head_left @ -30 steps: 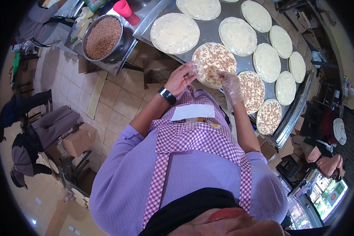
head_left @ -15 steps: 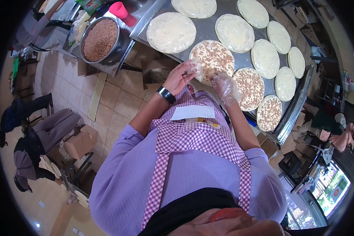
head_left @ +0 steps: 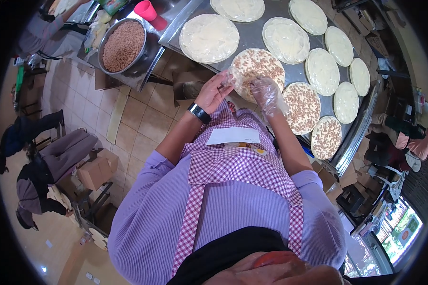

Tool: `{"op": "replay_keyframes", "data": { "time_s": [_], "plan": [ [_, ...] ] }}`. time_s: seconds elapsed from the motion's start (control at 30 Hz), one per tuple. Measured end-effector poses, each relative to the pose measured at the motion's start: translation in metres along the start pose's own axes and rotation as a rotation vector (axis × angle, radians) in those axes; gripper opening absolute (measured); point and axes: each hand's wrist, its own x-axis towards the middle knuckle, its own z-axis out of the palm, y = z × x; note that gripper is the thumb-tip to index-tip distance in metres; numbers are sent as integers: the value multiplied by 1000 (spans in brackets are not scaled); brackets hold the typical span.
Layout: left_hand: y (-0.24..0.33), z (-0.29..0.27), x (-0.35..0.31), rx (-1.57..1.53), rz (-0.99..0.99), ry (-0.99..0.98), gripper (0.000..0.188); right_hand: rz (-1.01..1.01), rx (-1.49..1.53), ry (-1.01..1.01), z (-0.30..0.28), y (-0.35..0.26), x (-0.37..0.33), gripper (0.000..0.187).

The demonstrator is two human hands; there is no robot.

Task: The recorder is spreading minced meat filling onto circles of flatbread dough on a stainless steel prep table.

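Thin clear plastic bunches at the fingertips of my left hand [head_left: 215, 90], which is bare at the palm and wrist and has its fingers drawn together beside the left edge of a round cream-coloured cake [head_left: 269, 61]. Brown crumbs are scattered over that cake. My right hand [head_left: 267, 93], in a clear plastic glove, is low over its near part with the fingers curled downward; what they hold is hidden. Right of it lies another crumb-covered cake [head_left: 301, 108], then a third [head_left: 326, 137].
The metal tray [head_left: 252, 35] also bears several plain cream rounds [head_left: 209, 38]. To the left, a metal bowl of brown crumbs [head_left: 123, 45] stands near a pink cup [head_left: 145, 10]. Cardboard boxes [head_left: 98, 170] and other people [head_left: 33, 185] are at the far left.
My right hand has moved slightly left and up, further over the crumb-covered cake. My left hand has shifted slightly left.
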Motion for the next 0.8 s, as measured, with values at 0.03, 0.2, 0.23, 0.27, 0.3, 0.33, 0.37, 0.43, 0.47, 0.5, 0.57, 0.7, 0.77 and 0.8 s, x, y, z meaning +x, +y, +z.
{"op": "replay_keyframes", "data": {
  "time_s": [0.03,0.2,0.23,0.27,0.3,0.33,0.37,0.43,0.47,0.5,0.57,0.7,0.77,0.8],
  "plan": [
    [1,1,-1,-1,2,1,39,1,-46,-81,1,0,1,11],
    [3,0,-3,4,18,18,39,-4,102,3,-4,-5,-3,10],
    [2,-2,-3,1,21,20,39,60,180,41,-7,-6,-2,10],
    [2,-5,-3,-9,22,15,40,56,181,39,-2,-4,-2,10],
    [2,-5,-2,-15,19,6,40,32,179,53,2,-3,1,10],
    [2,-5,-1,-14,18,5,40,7,177,67,5,-1,1,11],
    [3,-5,-1,-10,20,-2,40,9,177,69,8,0,1,11],
    [4,-11,0,-9,27,-2,40,24,141,19,2,-13,9,11],
    [4,-14,1,-9,32,-10,40,22,143,18,-2,-18,12,11],
    [4,-16,1,-11,37,-17,40,11,114,15,-8,-23,15,12],
    [4,-19,2,-54,35,14,36,-3,88,9,-12,-26,18,12],
    [4,-20,3,-112,11,43,32,9,153,99,-5,-15,25,10],
    [4,-20,2,-76,18,32,35,19,186,144,0,-8,28,10],
    [5,-19,2,-39,26,20,39,58,98,35,-1,-9,32,10]
  ]
}}
